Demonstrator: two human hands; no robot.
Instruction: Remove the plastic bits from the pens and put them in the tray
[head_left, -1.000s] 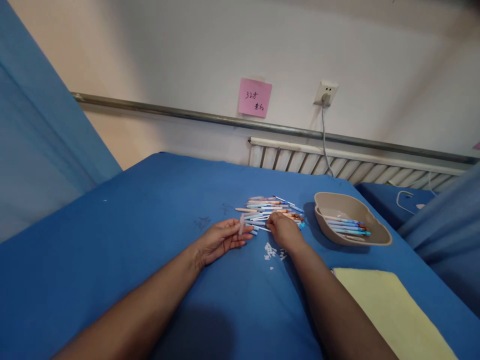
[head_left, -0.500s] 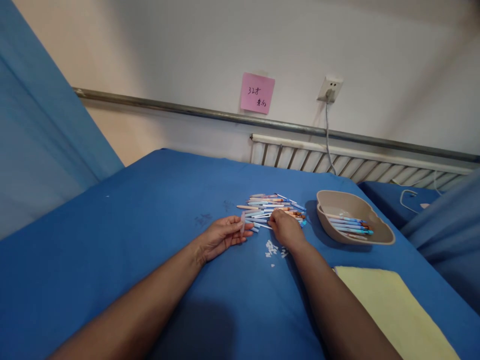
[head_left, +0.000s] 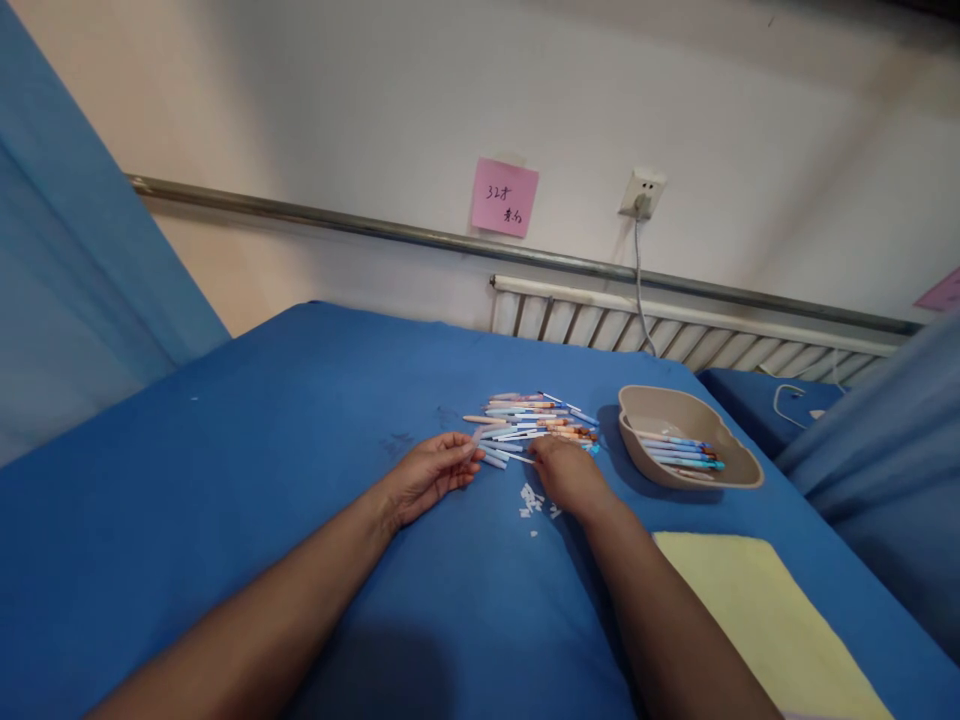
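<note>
A loose pile of pens (head_left: 536, 425) lies mid-desk, still much fuller than the tan tray (head_left: 739, 470) to its right, where only a few pens (head_left: 679, 450) rest. The left hand (head_left: 427, 470) pinches a pale pen piece at the pile's near left edge. The right hand (head_left: 566, 470), fingers curled, rests on the pile's near edge, though what it grips cannot be told.

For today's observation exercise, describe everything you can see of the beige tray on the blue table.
The beige tray is a shallow, rounded dish with a raised rim, apparently matt plastic. It sits flat on the blue table, to the right of the loose pile of pens and apart from it. Several pens in the tray, mostly light blue, lie roughly side by side. Neither the left hand nor the right hand touches it.
</note>
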